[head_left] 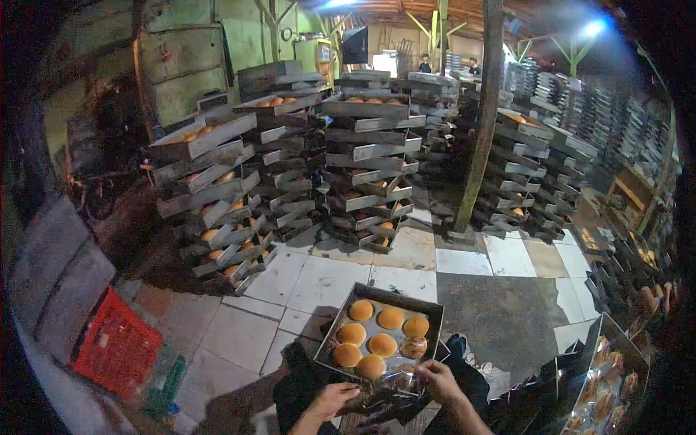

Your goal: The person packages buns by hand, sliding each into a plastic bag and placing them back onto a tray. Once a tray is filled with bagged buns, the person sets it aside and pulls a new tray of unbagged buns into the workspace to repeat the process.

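Note:
A square metal tray [442,310] with several round golden buns [382,345] lies in front of me, over my lap. One bun at the tray's right side [414,347] looks wrapped in clear film. My left hand [335,400] is at the tray's near left edge, its fingers closed on a clear plastic bag [388,389]. At the near right corner, my right hand [438,380] pinches the other side of the plastic. Whether a bun is inside that plastic is too unclear to tell.
Tall stacks of metal trays [373,152] with buns stand ahead. A wooden post [481,138] rises right of centre. A red crate [119,344] and green crate [165,384] lie left. Another tray [605,377] holds wrapped buns at right. Two people [425,65] are far back.

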### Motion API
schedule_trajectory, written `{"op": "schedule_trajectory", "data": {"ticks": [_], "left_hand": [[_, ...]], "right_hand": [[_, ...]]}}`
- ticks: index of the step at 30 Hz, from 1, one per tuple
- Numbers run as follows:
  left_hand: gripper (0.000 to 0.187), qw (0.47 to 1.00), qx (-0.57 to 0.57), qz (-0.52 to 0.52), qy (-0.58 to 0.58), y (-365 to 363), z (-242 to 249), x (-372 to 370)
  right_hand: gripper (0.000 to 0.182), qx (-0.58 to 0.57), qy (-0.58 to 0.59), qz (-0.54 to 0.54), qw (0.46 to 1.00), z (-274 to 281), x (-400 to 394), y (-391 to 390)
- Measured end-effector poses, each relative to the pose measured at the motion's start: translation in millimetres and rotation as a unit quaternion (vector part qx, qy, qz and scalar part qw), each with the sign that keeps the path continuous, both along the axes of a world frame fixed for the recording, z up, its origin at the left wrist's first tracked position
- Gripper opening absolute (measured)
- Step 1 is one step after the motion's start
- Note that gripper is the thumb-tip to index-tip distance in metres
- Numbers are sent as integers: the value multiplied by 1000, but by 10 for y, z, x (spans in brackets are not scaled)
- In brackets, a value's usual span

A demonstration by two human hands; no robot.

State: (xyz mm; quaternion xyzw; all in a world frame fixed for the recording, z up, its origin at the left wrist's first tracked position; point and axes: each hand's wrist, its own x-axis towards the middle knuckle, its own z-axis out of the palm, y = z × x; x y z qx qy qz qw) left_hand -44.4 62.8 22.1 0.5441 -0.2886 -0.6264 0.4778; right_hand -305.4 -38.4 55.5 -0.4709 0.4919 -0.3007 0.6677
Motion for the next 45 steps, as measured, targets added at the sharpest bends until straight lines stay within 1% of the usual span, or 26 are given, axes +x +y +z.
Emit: {"op": "schedule_trajectory", "data": {"ticks": [1,3,4,7,8,10,12,14,16,18,24,25,26,28,29,30,32,34,36,37,38,39,40,42,44,45], "left_hand": [[27,998,21,-31,-56,-39,81,7],[21,969,-12,-59,-240,-203,71,46],[21,970,-6,-63,-236,-282,67,52],[26,946,-18,73,-315,-528,3,129],[26,947,-7,65,-313,-592,-122,179],[26,968,7,129,-214,-685,-417,267],[22,974,28,146,-172,-694,-476,288],[19,950,96,285,87,-770,-299,265],[17,925,141,331,121,-870,-227,299],[16,944,110,312,-5,-918,-236,295],[17,955,141,256,-49,-963,-251,246],[17,951,137,277,-18,-976,-240,235],[17,945,132,298,13,-970,-233,230],[18,944,119,306,39,-930,-285,236],[19,945,100,306,67,-932,-319,256],[19,946,98,301,63,-925,-352,277],[22,963,37,265,10,-953,-322,291],[26,946,121,299,-36,-954,-201,200],[24,974,42,221,20,-923,-303,224],[22,983,22,184,2,-901,-383,246],[22,983,9,184,2,-908,-282,228],[23,984,4,131,-117,-945,-157,199],[23,969,0,77,-235,-950,-37,162],[24,975,38,70,-206,-937,2,136],[23,936,-24,-14,-350,-877,-220,152],[24,940,-23,-42,-337,-832,-172,92]], "right_hand": [[23,7,2,-2,1000,15,35,-144],[26,-104,108,226,963,-47,66,-434],[30,-282,249,201,905,-167,77,-647],[31,-355,255,212,874,-632,253,-988],[30,-406,302,211,836,-646,265,-1044],[27,-235,226,-128,937,-427,339,-1461],[21,-248,305,-220,893,-1236,120,-2107],[22,-287,412,143,853,-2125,-115,-2387],[26,-263,476,167,823,-2651,-152,-2405],[38,-318,438,112,833,-3246,-317,-2610],[50,-342,566,-130,739,-2866,154,-2924],[56,-282,509,-113,806,-3088,103,-3045],[56,-278,508,-110,808,-3128,56,-3132],[67,-112,437,-25,892,-3145,60,-3289],[67,-97,432,81,893,-2931,115,-3311],[67,-95,429,76,895,-2803,226,-3157],[60,-343,536,66,769,-2664,380,-2763],[62,-311,502,91,802,-2871,196,-2661],[63,-184,208,-84,957,-3509,-197,-2710],[62,-43,-16,-115,992,-2979,-140,-2580],[62,102,-238,-128,957,-2243,-17,-2344],[59,106,-282,-135,944,-1749,128,-2113],[53,154,-269,-109,944,-1441,130,-1939],[56,135,-206,-24,969,-912,175,-1593],[58,48,-2,43,998,-174,257,-1240],[62,-79,144,180,970,-311,229,-1198]]}}
